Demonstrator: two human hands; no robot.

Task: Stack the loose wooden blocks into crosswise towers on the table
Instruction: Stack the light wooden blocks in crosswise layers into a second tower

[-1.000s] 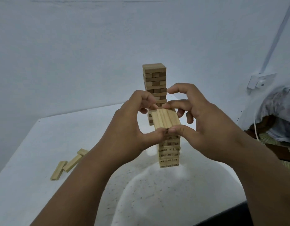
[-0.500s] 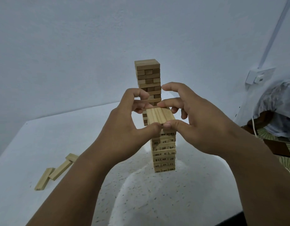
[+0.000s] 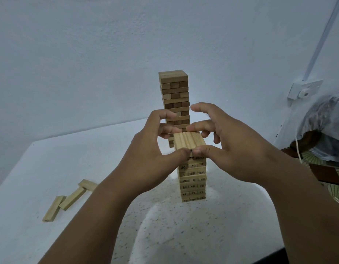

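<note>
A near tower (image 3: 193,180) of pale numbered wooden blocks stands at the table's middle. Its top layer (image 3: 188,140) of three side-by-side blocks is pinched from both ends. My left hand (image 3: 155,149) holds that layer from the left, thumb at the near end and fingers at the far end. My right hand (image 3: 227,143) grips it the same way from the right. The two thumbs meet at the near edge. A taller, darker tower (image 3: 175,100) stands behind, partly hidden by my fingers. Three loose blocks (image 3: 69,199) lie on the table at the left.
The white speckled table (image 3: 165,235) meets a pale wall behind. A wall socket (image 3: 304,89) with a cable sits at the right. A bundle in clear plastic (image 3: 328,128) and a patterned surface lie beyond the table's right edge.
The view has shifted a little, so both towers and the loose blocks sit elsewhere in the frame. Both hands keep their hold on the top layer of the near tower.
</note>
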